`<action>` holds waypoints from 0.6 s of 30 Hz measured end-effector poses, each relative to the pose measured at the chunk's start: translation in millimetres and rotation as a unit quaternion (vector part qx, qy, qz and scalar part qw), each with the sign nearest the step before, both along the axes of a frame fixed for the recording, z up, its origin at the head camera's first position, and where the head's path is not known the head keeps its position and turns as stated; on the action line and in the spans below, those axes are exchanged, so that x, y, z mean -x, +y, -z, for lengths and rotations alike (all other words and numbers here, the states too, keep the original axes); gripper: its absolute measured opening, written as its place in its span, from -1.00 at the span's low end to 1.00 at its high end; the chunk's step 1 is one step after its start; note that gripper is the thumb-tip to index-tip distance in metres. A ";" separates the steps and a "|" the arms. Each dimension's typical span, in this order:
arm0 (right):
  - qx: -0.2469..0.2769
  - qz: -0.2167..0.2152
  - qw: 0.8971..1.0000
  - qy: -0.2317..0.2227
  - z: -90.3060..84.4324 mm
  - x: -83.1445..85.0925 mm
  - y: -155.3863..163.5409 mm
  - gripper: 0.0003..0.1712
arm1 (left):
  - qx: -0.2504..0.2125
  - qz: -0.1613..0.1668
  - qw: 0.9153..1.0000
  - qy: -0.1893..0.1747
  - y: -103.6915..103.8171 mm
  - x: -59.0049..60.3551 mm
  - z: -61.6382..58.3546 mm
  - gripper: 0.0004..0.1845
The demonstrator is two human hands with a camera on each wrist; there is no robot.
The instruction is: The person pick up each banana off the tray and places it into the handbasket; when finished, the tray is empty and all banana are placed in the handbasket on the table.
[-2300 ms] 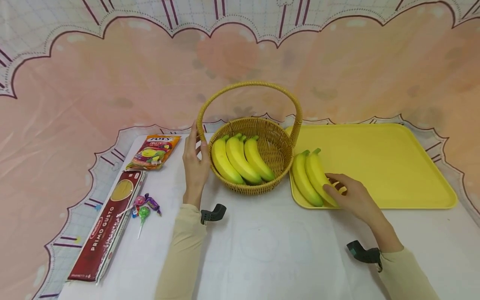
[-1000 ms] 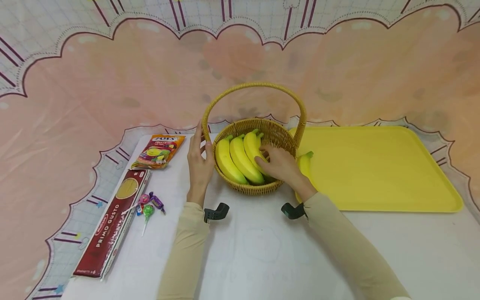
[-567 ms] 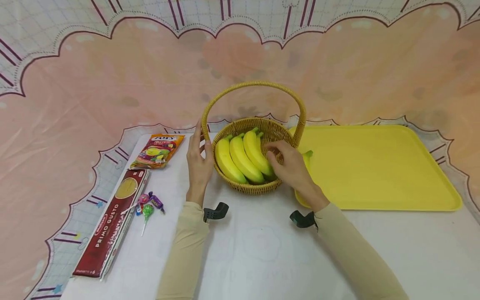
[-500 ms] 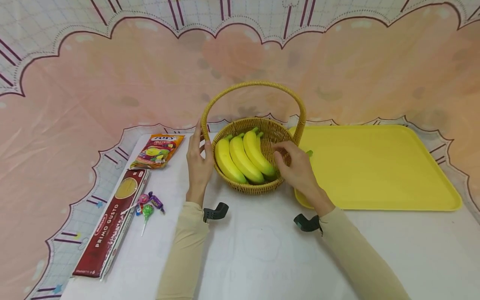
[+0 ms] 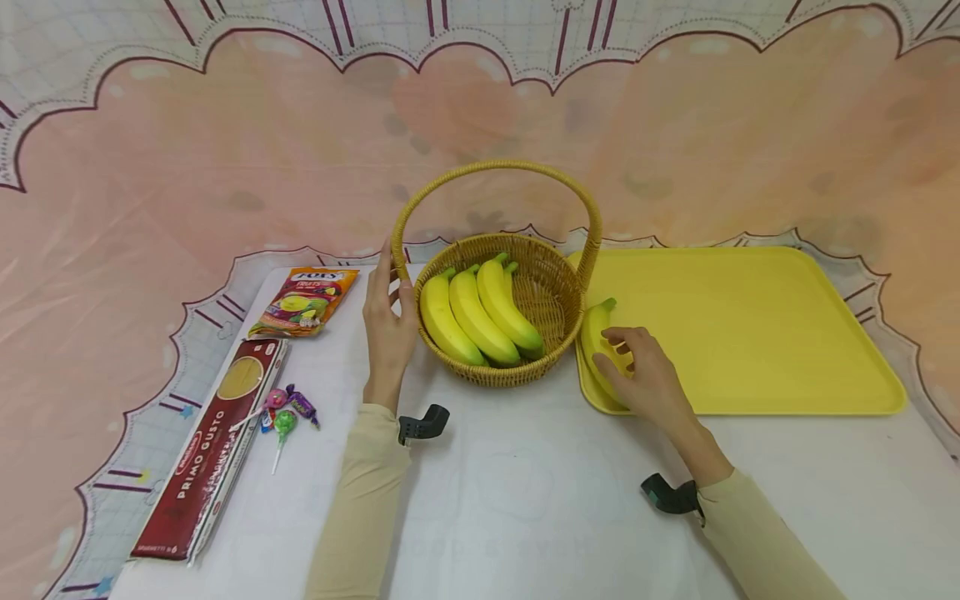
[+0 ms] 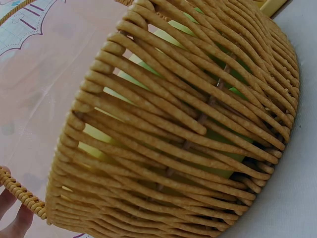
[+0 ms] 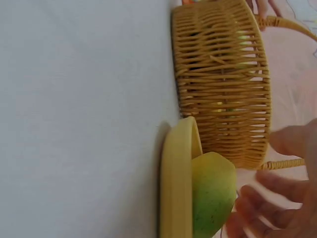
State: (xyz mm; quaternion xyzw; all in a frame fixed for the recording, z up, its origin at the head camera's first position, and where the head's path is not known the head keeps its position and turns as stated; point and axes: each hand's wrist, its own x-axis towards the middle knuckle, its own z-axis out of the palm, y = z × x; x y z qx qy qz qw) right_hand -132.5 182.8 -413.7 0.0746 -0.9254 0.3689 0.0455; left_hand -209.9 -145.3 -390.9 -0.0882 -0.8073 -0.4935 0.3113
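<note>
My left hand (image 5: 388, 329) holds the wicker basket (image 5: 504, 377) at the left foot of its arched handle, thumb and fingers on either side. Several yellow bananas (image 5: 480, 317) lie side by side in the basket, toward its left. One banana (image 5: 596, 333) is at the left end of the yellow tray (image 5: 750, 333). Over that banana hovers my right hand (image 5: 648, 379), fingers loosely bent and thumb apart. In the right wrist view, a gap shows between the fingers and the banana's green tip (image 7: 213, 198). The left wrist view is mostly filled by the basket's woven side (image 6: 173, 124).
Left of the basket lie an orange candy bag (image 5: 303, 302), a red spaghetti pack (image 5: 210, 450) and several small sweets, among them a green lollipop (image 5: 284, 422). A patterned cloth (image 5: 300, 167) hangs behind the white table (image 5: 517, 500). The tray sits close to the basket's right side.
My right hand carried a banana from the tray into the basket, let go, and moved back right over the remaining tray banana. The left hand stayed at the basket handle.
</note>
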 end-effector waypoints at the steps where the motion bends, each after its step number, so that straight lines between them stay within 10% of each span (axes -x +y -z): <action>1: -0.009 0.000 1.000 -0.011 1.8 -2.9 1.1 -0.45 | -0.002 0.001 1.000 -0.001 0.2 0.2 0.4 -0.44; 12: -0.045 -0.001 0.994 -0.098 10.7 -14.6 12.2 -0.27 | -0.005 0.001 1.000 -0.002 -0.9 1.1 1.6 -0.42; 18: -0.015 0.006 0.997 -0.074 0.9 -29.9 16.9 -0.32 | -0.003 0.002 1.000 -0.005 -0.3 0.3 0.3 -0.41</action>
